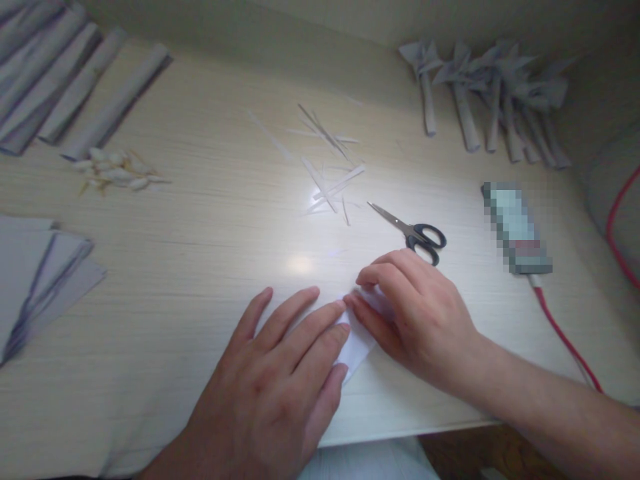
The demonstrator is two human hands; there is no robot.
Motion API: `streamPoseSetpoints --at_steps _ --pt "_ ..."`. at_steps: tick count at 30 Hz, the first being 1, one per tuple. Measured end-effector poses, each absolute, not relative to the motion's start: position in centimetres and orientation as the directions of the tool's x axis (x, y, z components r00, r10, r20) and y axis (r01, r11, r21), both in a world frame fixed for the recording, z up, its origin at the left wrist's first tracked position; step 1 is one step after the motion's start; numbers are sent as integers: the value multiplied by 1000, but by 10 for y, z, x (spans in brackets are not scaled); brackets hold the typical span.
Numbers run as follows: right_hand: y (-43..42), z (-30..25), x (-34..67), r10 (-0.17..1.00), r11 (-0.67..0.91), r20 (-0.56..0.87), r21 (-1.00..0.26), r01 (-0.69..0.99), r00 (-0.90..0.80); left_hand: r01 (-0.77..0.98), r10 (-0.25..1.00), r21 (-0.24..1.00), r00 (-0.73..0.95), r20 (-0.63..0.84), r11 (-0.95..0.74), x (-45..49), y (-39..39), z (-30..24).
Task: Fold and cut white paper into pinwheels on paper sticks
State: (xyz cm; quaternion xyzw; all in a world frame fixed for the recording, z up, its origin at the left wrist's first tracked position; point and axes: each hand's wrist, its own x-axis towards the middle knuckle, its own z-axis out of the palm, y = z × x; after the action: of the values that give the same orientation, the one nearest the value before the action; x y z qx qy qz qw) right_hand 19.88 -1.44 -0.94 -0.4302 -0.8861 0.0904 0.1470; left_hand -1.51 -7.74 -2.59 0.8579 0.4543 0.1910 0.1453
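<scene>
A white sheet of paper, folded at least in part, lies on the table below my hands, mostly hidden by them. My left hand rests flat with its fingers spread, the fingertips pressing the paper's left part. My right hand is closed, thumb and fingers pinching the paper's upper right edge. Just beyond the right hand lies a pair of scissors with black handles, its blades pointing to the upper left. Thin paper strips are scattered past the hands.
Rolled paper tubes lie at the far left, near small white pieces with yellowish ends. A stack of paper sheets is at left. Paper flowers on rolled stems line the back right. A blurred phone has a red cable.
</scene>
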Motion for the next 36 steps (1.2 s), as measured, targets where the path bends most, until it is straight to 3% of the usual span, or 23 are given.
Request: streamPoseSetpoints --at_steps 3,5,7,11,17,29,36 --pt "-30 5 200 795 605 224 -231 762 -564 727 841 429 502 200 -536 -15 -78 -25" --pt "-51 11 202 787 616 222 -295 730 -575 727 848 442 489 203 -525 -14 -78 -24" --pt "-75 8 205 772 625 133 -340 703 -622 723 854 460 478 205 -515 -14 -78 -25" --pt "-111 -13 213 693 710 33 -206 673 -720 717 861 483 467 201 -502 -13 -79 -26" --pt "-118 -24 224 737 662 -72 -122 740 -672 728 862 478 484 150 -492 -15 -81 -24" --pt "-108 -24 230 901 425 -43 -118 897 -433 741 852 472 522 42 -477 -19 -89 -20" --pt "-132 -22 222 833 537 -49 -166 827 -551 734 847 477 531 42 -484 -21 -89 -14"
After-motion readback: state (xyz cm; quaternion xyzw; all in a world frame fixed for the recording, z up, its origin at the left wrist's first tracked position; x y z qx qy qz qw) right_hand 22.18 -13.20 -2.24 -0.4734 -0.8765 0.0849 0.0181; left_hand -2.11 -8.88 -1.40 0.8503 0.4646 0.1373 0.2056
